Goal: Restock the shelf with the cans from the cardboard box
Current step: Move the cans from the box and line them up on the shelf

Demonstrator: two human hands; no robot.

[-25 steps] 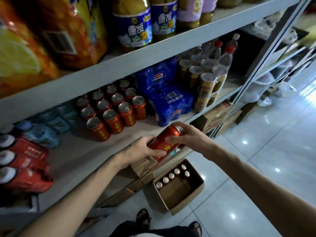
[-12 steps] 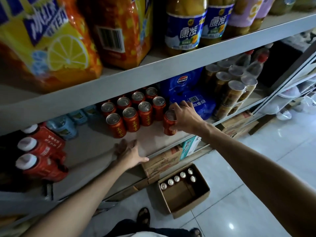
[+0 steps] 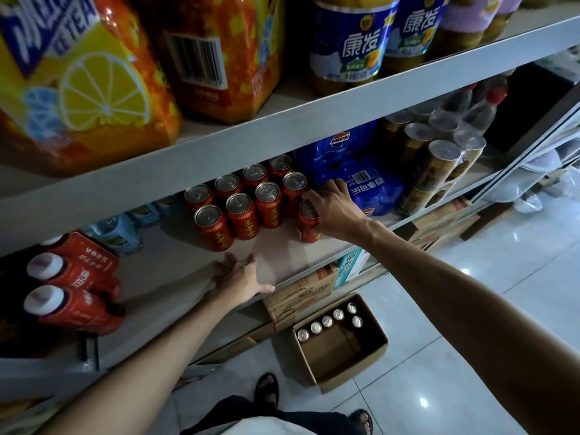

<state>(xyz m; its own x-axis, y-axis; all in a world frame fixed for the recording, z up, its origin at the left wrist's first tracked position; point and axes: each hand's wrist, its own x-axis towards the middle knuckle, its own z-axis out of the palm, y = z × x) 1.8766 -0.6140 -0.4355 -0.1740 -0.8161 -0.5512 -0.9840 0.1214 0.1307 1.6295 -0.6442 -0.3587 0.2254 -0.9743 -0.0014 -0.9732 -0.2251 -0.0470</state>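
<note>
Landmark: red can cluster (image 3: 248, 199) on the middle shelf (image 3: 282, 255). Blue Pepsi pack (image 3: 354, 171) sits just right of it, boxing in the gap. Right hand (image 3: 334, 211) wrapped around one upright red can (image 3: 307, 227) at the cluster's right front corner. Left hand (image 3: 240, 276) open, palm flat on the shelf in front of the cluster. Cardboard box (image 3: 339, 343) on the tiled floor (image 3: 470, 356) below, six cans (image 3: 328, 321) inside.

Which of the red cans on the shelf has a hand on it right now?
The red can at the right end, beside the blue Pepsi pack. The right hand grips its top; the other cans stand untouched.
</note>
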